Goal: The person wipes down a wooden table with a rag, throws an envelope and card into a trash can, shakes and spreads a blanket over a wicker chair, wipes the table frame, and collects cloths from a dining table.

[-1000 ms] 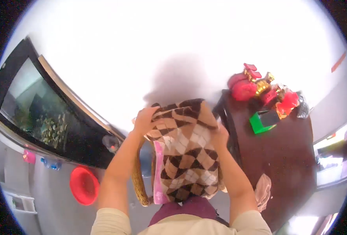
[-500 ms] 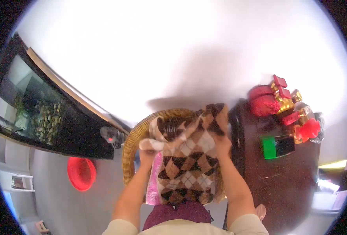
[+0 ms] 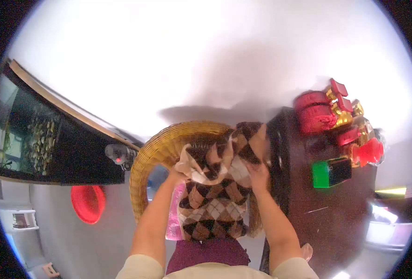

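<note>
A brown, black and cream argyle-patterned cloth (image 3: 213,207) lies over the seat and back of a wicker chair (image 3: 141,174) in front of me. My left hand (image 3: 178,175) grips a bunched pale edge of it on the left. On the right, my right hand (image 3: 258,176) is closed on another part of the same cloth, its fingertips partly hidden by the fabric. Between the hands the cloth rises in loose folds. A pink piece with pale markings (image 3: 174,218) shows along the cloth's left side.
A dark wooden table (image 3: 327,228) at right carries red-and-gold ornaments (image 3: 320,116) and a green-and-black box (image 3: 331,171). To the left are a red basin (image 3: 88,204) on the floor, a grey object with a red spot (image 3: 118,154) and a fish tank (image 3: 33,135).
The view has shifted, showing more of the wicker rim. Both hands have drawn the upper cloth edge into different folds, the left still at its pale corner.
</note>
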Demonstrator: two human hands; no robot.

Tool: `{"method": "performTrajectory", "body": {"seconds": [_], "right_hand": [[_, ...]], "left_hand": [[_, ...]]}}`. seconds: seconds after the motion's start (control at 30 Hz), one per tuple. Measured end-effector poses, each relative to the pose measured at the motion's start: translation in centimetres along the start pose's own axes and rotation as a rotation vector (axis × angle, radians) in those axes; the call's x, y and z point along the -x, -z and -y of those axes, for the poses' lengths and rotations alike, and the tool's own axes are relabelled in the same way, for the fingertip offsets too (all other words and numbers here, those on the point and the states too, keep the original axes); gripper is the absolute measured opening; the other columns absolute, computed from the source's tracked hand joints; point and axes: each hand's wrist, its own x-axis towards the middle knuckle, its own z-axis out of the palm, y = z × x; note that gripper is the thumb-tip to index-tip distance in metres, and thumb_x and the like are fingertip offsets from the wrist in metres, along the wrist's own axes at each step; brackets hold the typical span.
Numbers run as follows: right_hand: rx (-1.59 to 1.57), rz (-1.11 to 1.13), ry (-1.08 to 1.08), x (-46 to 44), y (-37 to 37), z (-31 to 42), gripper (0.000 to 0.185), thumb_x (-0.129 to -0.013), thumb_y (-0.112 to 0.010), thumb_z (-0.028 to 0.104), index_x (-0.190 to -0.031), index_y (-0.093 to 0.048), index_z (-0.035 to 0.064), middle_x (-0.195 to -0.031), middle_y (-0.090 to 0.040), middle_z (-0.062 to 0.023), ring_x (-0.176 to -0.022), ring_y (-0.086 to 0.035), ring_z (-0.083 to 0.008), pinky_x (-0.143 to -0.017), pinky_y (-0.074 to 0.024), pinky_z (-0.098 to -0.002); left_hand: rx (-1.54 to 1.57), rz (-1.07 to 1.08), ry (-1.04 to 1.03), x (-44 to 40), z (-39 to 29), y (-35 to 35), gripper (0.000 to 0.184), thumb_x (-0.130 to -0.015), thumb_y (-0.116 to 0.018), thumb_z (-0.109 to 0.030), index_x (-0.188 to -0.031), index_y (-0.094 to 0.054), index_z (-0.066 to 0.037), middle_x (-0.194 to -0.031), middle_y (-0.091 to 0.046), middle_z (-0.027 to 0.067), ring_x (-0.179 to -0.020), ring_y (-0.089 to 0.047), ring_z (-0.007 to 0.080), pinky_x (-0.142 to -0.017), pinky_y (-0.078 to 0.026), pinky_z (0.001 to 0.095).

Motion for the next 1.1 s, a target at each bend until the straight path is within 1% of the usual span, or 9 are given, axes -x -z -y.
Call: {"method": "performTrajectory", "body": {"seconds": [0.07, 0.17, 0.23, 0.27, 0.6, 0.83, 0.93, 1.0, 1.1], "right_hand": [[0.207, -0.029, -0.033, 0.8, 0.5, 1.8, 0.022, -0.069, -0.074, 0.008, -0.073, -0.053, 0.0023, -0.07, -0.056, -0.0007, -0.065, -0.048, -0.0093, -0.06, -0.0413, -0.0248], [0.14, -0.013, -0.055, 1.7, 1.2, 5.3, 0.02, -0.07, -0.073, 0.008, -0.073, -0.053, 0.0018, -0.07, -0.057, -0.0014, -0.066, -0.049, -0.01, -0.061, -0.0418, -0.0248], [0.018, 0.017, 0.009, 2.0, 1.4, 8.8, 0.018, -0.071, -0.072, 0.007, -0.076, -0.056, 0.0014, -0.072, -0.059, -0.0024, -0.067, -0.051, -0.0103, -0.062, -0.0427, -0.0247], [-0.02, 0.031, 0.076, 2.0, 1.3, 11.4, 0.017, -0.072, -0.071, 0.007, -0.078, -0.057, 0.0013, -0.074, -0.06, -0.003, -0.068, -0.052, -0.0102, -0.063, -0.0432, -0.0248], [0.074, -0.092, 0.409, -4.2, 0.4, 21.5, 0.02, -0.075, -0.067, 0.004, -0.094, -0.06, 0.0011, -0.087, -0.064, -0.0034, -0.077, -0.056, -0.0107, -0.071, -0.0448, -0.0252], [-0.07, -0.049, 0.336, -8.5, -1.5, 15.7, 0.029, -0.073, -0.069, 0.005, -0.1, -0.058, 0.0021, -0.09, -0.064, -0.0069, -0.08, -0.059, -0.0156, -0.074, -0.0456, -0.0274], [0.153, -0.1, 0.256, -8.5, -2.4, 13.6, 0.046, -0.069, -0.072, 0.007, -0.11, -0.052, 0.0013, -0.101, -0.06, -0.0133, -0.091, -0.057, -0.0234, -0.081, -0.0439, -0.0309], [0.298, -0.158, 0.213, -7.8, -3.1, 12.0, 0.059, -0.066, -0.074, 0.007, -0.118, -0.046, 0.0003, -0.112, -0.055, -0.0175, -0.1, -0.053, -0.0291, -0.087, -0.041, -0.033], [0.394, -0.279, 0.203, -7.1, -4.3, 8.4, 0.08, -0.063, -0.075, 0.008, -0.13, -0.033, -0.0016, -0.129, -0.038, -0.0228, -0.115, -0.04, -0.0371, -0.097, -0.0306, -0.0393]], "left_hand": [[0.178, -0.023, 0.115, 1.3, -2.4, -0.7, 0.012, -0.068, -0.059, 0.002, -0.076, -0.056, -0.007, -0.07, -0.054, -0.0002, -0.064, -0.053, 0.0182, -0.062, -0.048, 0.0322], [-0.098, -0.262, -0.306, -0.7, 1.4, 5.8, 0.017, -0.069, -0.062, 0.004, -0.08, -0.056, -0.008, -0.077, -0.055, 0.0009, -0.07, -0.053, 0.015, -0.06, -0.047, 0.029], [-0.42, -0.371, -0.583, 2.6, -9.9, 6.1, 0.027, -0.068, -0.065, 0.005, -0.089, -0.055, -0.008, -0.084, -0.055, 0.0011, -0.076, -0.054, 0.0158, -0.064, -0.048, 0.0287], [-0.006, -0.567, -0.329, 1.7, -11.2, 6.1, 0.038, -0.065, -0.069, 0.007, -0.097, -0.054, -0.007, -0.088, -0.056, 0.0016, -0.081, -0.055, 0.017, -0.072, -0.048, 0.0296], [-0.139, -0.589, -0.873, -1.0, -28.0, 5.4, 0.03, -0.071, -0.072, -0.002, -0.099, -0.061, 0.002, -0.097, -0.064, 0.0072, -0.089, -0.059, 0.0143, -0.079, -0.046, 0.0268], [-0.061, -0.593, -0.688, -4.3, -27.1, 5.7, 0.029, -0.074, -0.071, -0.004, -0.101, -0.061, 0.0, -0.094, -0.064, 0.0051, -0.083, -0.059, 0.0121, -0.07, -0.047, 0.0254], [-0.378, -0.666, -0.28, -6.2, -23.5, 7.6, 0.047, -0.065, -0.079, -0.018, -0.101, -0.059, 0.003, -0.092, -0.064, 0.0113, -0.083, -0.061, 0.0218, -0.072, -0.048, 0.0307], [-0.324, -0.589, -0.476, -12.0, -13.5, 12.5, 0.065, -0.059, -0.082, -0.024, -0.109, -0.051, 0.006, -0.099, -0.061, 0.0175, -0.091, -0.059, 0.0283, -0.078, -0.047, 0.0339], [-0.624, -0.904, -0.184, -7.5, -14.7, 7.5, 0.077, -0.064, -0.076, -0.025, -0.122, -0.037, 0.006, -0.116, -0.048, 0.0244, -0.11, -0.045, 0.0355, -0.094, -0.035, 0.0406]]}}
